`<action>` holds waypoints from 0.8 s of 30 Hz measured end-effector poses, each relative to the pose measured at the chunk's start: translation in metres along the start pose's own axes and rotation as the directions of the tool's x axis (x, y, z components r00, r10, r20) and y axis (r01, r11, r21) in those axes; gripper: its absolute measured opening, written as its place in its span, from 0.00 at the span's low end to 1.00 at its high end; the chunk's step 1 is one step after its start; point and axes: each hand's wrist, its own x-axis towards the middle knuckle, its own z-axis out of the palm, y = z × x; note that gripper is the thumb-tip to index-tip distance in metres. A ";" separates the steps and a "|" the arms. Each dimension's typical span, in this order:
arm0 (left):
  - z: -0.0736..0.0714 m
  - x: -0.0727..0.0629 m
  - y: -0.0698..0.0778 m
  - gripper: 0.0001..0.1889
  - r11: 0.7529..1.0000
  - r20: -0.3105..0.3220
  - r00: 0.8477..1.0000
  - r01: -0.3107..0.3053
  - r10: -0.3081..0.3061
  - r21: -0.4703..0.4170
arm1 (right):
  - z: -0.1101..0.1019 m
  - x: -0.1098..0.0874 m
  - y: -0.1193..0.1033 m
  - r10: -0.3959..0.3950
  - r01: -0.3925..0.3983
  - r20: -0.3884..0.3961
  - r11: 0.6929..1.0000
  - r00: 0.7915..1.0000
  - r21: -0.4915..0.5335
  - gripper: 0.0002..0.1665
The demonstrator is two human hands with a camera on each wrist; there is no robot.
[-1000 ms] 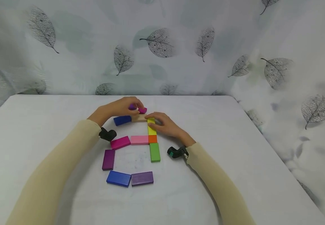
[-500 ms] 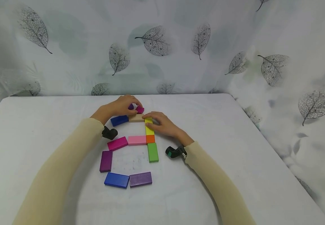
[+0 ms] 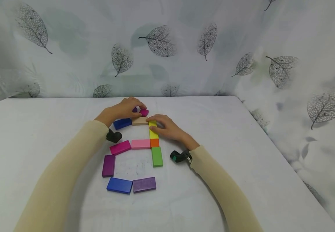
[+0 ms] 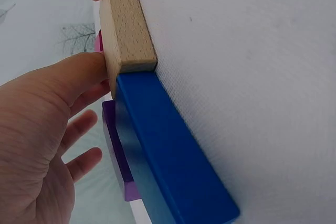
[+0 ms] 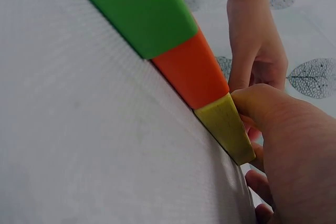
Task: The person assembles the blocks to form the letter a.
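Note:
My left hand (image 3: 125, 108) is at the far end of a block outline, with thumb and index finger at a small magenta block (image 3: 144, 112). A dark purple block (image 3: 134, 110) shows partly behind those fingers. In the left wrist view, the thumb lies against the far side of a plain wooden block (image 4: 127, 30), which meets a dark blue block (image 4: 168, 145). My right hand (image 3: 168, 128) curls around the far end of a yellow block (image 3: 153, 132). Its thumb touches the yellow side, and its index fingertip reaches the wooden block's corner.
Nearer the front lie orange (image 3: 154, 142), green (image 3: 157, 157), pink (image 3: 140, 144) and deep pink (image 3: 120, 147) blocks. A plum block (image 3: 108, 166), a blue block (image 3: 119, 185) and a violet block (image 3: 144, 185) continue the outline. They lie on a white-covered table (image 3: 213, 193).
The head view has shifted slightly, moving the blocks a little left in the picture. Both hands stay nearly still at the same blocks, the left thumb and fingers shifting only slightly.

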 end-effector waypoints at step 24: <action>-0.019 -0.021 0.005 0.20 0.998 -0.019 1.000 -0.024 0.023 -0.056 | 0.000 0.001 0.000 0.035 -0.035 0.007 0.999 0.999 0.007 0.24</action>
